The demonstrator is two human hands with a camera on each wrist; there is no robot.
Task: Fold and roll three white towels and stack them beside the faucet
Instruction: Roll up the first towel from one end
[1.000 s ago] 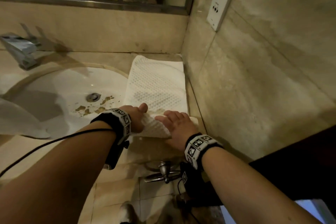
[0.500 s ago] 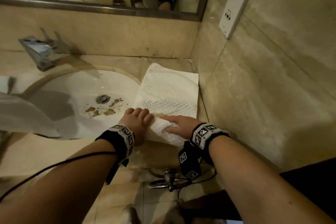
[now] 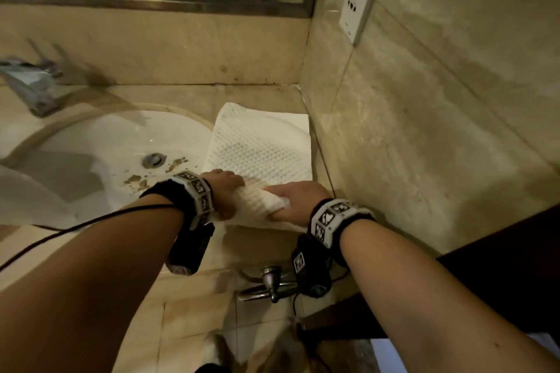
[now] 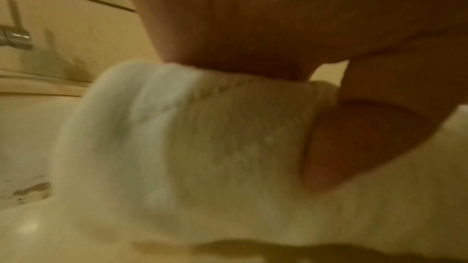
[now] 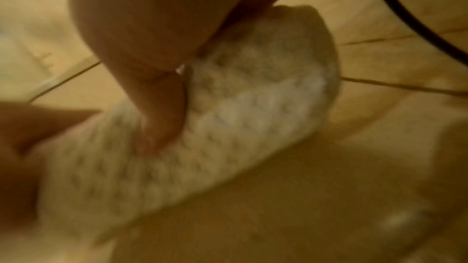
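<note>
A white waffle-weave towel (image 3: 260, 145) lies folded lengthwise on the counter between the sink and the right wall. Its near end is rolled into a short thick roll (image 3: 257, 203). My left hand (image 3: 224, 188) grips the roll's left end, fingers curled over the top. My right hand (image 3: 295, 200) grips the right end the same way. The left wrist view shows the roll (image 4: 190, 137) close up under my palm, and in the right wrist view my thumb presses into the roll (image 5: 240, 117). The faucet (image 3: 28, 85) stands at the far left behind the basin.
The white sink (image 3: 100, 148) with brown stains near its drain sits left of the towel. A second white cloth (image 3: 27, 191) hangs at the sink's left edge. The tiled wall (image 3: 409, 130) is tight against the towel's right side. A mirror runs above the backsplash.
Both hands have gone from lying flat on the towel's near end to curling round it, and the roll has grown thicker and moved a little away from me.
</note>
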